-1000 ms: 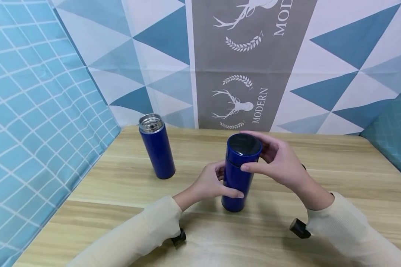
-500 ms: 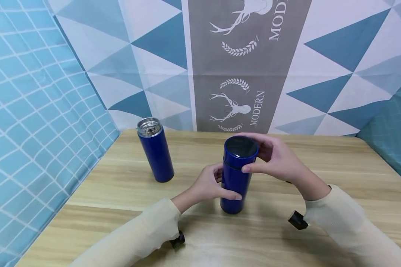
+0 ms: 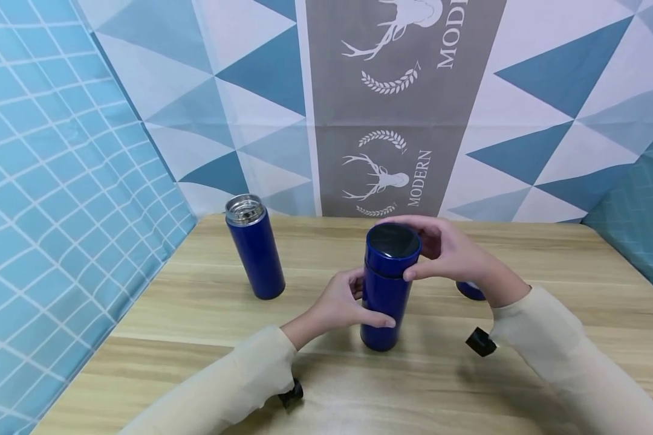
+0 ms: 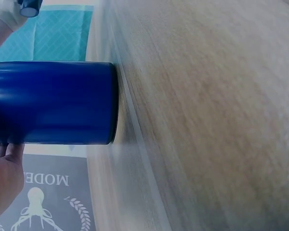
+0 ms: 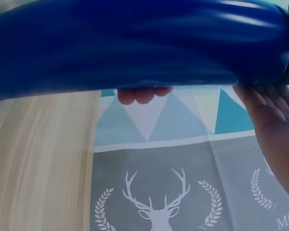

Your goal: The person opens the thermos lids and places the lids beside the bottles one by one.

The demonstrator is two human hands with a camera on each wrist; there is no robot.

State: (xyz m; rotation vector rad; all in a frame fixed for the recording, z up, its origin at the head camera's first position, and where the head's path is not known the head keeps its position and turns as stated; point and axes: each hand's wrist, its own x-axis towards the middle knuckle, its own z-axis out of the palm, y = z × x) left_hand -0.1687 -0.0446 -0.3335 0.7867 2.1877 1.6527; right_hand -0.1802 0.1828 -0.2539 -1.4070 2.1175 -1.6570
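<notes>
A dark blue thermos bottle (image 3: 385,297) stands upright on the wooden table, with its blue, black-topped lid (image 3: 393,241) on it. My left hand (image 3: 344,302) grips the bottle's body from the left, thumb across the front. Round the lid, my right hand (image 3: 450,257) holds with thumb in front and fingers behind. The right wrist view shows the blue body (image 5: 135,45) up close, with left fingertips (image 5: 144,95) behind it. In the left wrist view, the bottle's lower end (image 4: 62,103) appears sideways because of the camera's tilt.
A second blue thermos (image 3: 258,257), lidless with a steel mouth, stands at the back left. Behind my right wrist a round blue object (image 3: 470,291) is mostly hidden. Patterned cloth (image 3: 272,151) covers the wall behind the table (image 3: 196,356).
My right hand has turned slightly on the lid, its thumb shifting right and its wrist moving. The round blue object behind that wrist now shows more. The left hand keeps its grip.
</notes>
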